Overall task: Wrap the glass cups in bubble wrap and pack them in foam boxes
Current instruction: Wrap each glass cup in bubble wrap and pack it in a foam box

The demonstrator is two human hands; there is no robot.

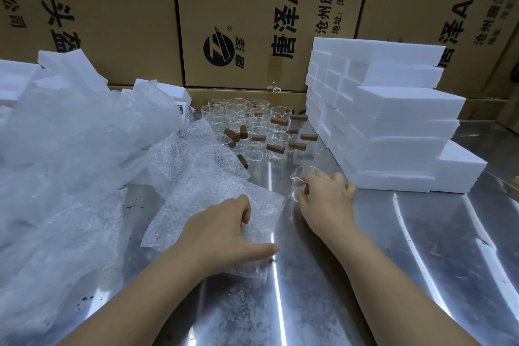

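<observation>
White foam boxes, brown handles

Matt white foam boxes, finely grainy, stand stacked on a table of polished sheet metal, streaked with reflections and faintly scuffed. Left of the stack: clear, glossy glass cups with matt brown wooden handles; by its base, one more glass cup; farther left, translucent dimpled bubble wrap and crinkled, hazy plastic film. Behind the stack: matt brown cardboard cartons, printed black.

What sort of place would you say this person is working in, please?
Probably a warehouse packing station: printed cardboard cartons stacked behind a metal table, white foam boxes piled up, and many glass cups awaiting wrapping.
</observation>
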